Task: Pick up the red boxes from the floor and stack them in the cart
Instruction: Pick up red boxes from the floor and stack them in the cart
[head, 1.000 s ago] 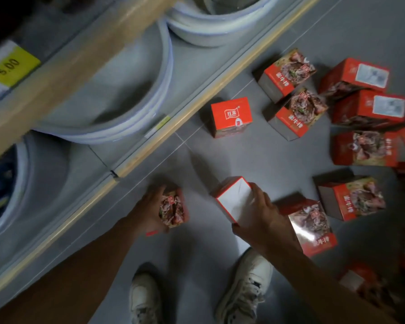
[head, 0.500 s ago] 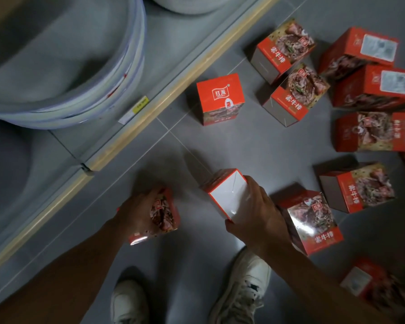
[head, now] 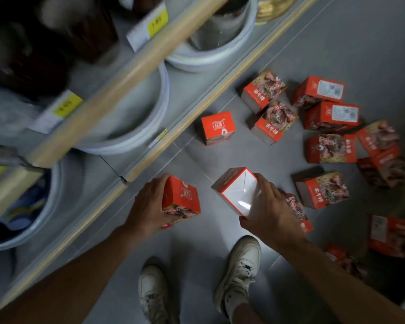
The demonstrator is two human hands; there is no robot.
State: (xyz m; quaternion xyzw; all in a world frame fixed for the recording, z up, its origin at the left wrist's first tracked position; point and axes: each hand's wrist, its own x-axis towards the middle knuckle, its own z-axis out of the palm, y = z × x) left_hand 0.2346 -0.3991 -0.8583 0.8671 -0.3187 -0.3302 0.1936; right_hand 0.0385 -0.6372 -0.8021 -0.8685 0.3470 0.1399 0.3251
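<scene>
My left hand (head: 147, 206) grips a red box (head: 181, 199) above the grey floor, its red logo face turned up. My right hand (head: 269, 209) grips a second red box (head: 237, 190) whose glossy white face points at me. Several more red boxes lie scattered on the floor to the right, among them an upright one (head: 218, 127) near the shelf edge, a pair (head: 270, 108) behind it, and one (head: 323, 190) just right of my right hand. Another box (head: 299, 213) is partly hidden under my right hand. No cart is in view.
A store shelf with a wooden edge (head: 131, 71) and yellow price tags runs along the left. White basins (head: 136, 127) sit on its bottom level. My two white shoes (head: 239, 270) stand on the floor (head: 197, 249) below my hands.
Both hands have lifted their boxes off the floor. The left box has turned its red logo face up. The view has swung up, showing more of the shelf.
</scene>
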